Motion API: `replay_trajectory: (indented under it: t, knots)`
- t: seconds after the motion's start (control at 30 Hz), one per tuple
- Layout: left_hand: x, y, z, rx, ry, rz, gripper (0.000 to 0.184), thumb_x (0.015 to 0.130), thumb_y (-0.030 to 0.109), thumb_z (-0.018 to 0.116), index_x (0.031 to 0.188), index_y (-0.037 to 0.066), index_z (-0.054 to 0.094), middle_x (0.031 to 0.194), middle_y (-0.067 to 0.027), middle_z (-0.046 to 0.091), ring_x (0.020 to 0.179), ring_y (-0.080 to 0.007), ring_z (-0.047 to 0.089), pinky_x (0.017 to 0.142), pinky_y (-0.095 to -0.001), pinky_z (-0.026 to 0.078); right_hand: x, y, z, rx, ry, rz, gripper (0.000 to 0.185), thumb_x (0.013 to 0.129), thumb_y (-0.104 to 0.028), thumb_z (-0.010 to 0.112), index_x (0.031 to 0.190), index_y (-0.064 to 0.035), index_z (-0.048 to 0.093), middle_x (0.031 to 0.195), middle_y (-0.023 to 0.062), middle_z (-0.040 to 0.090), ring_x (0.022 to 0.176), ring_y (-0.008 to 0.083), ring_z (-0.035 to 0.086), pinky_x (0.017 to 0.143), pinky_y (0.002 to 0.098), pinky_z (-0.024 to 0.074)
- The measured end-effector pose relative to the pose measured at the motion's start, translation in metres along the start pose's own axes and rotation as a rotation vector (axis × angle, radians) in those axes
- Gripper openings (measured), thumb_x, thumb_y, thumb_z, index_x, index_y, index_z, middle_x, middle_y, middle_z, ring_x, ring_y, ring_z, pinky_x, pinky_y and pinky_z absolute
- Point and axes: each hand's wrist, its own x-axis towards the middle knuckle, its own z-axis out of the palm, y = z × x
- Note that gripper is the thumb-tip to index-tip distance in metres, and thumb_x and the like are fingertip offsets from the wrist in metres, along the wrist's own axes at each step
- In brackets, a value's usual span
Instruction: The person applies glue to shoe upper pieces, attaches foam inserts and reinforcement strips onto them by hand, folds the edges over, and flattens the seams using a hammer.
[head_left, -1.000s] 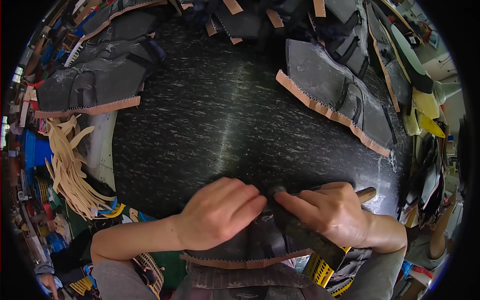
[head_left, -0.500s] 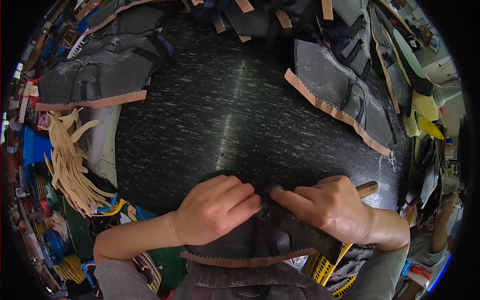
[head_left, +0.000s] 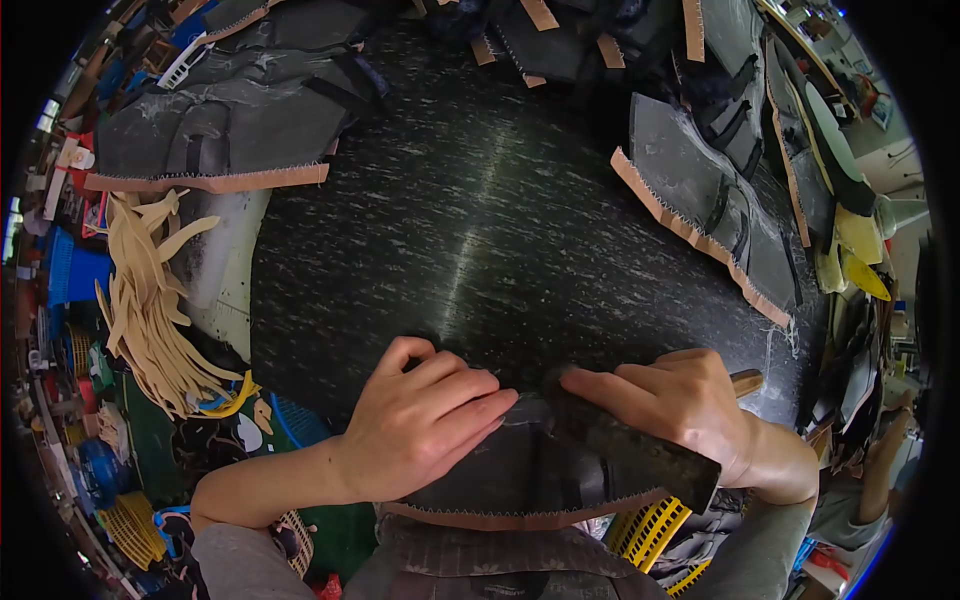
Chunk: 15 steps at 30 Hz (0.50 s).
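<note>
A dark leather piece [head_left: 480, 490] with a zigzag-stitched tan strip along its lower edge lies at the table's near side, against my body. My left hand [head_left: 425, 425] is closed at the upper left of this piece, fingers bent and pressed together at its edge; the fingertips are partly hidden. Wrapped around a hammer [head_left: 650, 445] is my right hand [head_left: 680, 405]. The hammer's dark, worn metal head slants across the right part of the piece. Its wooden handle end [head_left: 746, 382] sticks out behind the hand.
Similar stitched pieces lie at the table's left [head_left: 250, 140] and right [head_left: 700, 200], with more at the back. Tan strips [head_left: 150, 310] hang in a bundle at left. A yellow basket [head_left: 648, 530] stands below right. Another person's arm [head_left: 880, 455] shows at far right.
My left hand's fingers have loosened and straightened somewhat, the index knuckle rising. The hammer head has turned, showing more of its broad side. The whole view has shifted slightly.
</note>
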Motion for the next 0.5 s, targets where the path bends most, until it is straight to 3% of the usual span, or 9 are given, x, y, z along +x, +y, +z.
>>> replay_trajectory:
  t: [0.27,0.5]
  knots:
    - [-0.005,-0.004,0.012,0.070,0.099,0.180,0.027,0.070,0.006,0.080,0.096,-0.001,0.075,0.095,-0.0080,0.066,0.074,-0.0212,0.061,0.061,-0.0314,0.051,0.011,-0.005,-0.001,-0.033,0.013,-0.018,0.032,0.080,-0.015,0.067,0.111,-0.0059,0.066,0.063,0.0018,0.053,0.049,0.0168,0.060,0.044,0.0308,0.0480]
    - [-0.006,0.000,0.006,0.112,0.050,0.185,0.026,0.068,0.006,0.080,0.092,-0.001,0.073,0.093,-0.0101,0.066,0.075,-0.0217,0.062,0.062,-0.0312,0.051,0.022,-0.014,0.002,-0.135,-0.099,-0.062,0.030,0.082,-0.018,0.067,0.109,-0.0066,0.064,0.063,0.0003,0.053,0.049,0.0158,0.061,0.044,0.0307,0.0486]
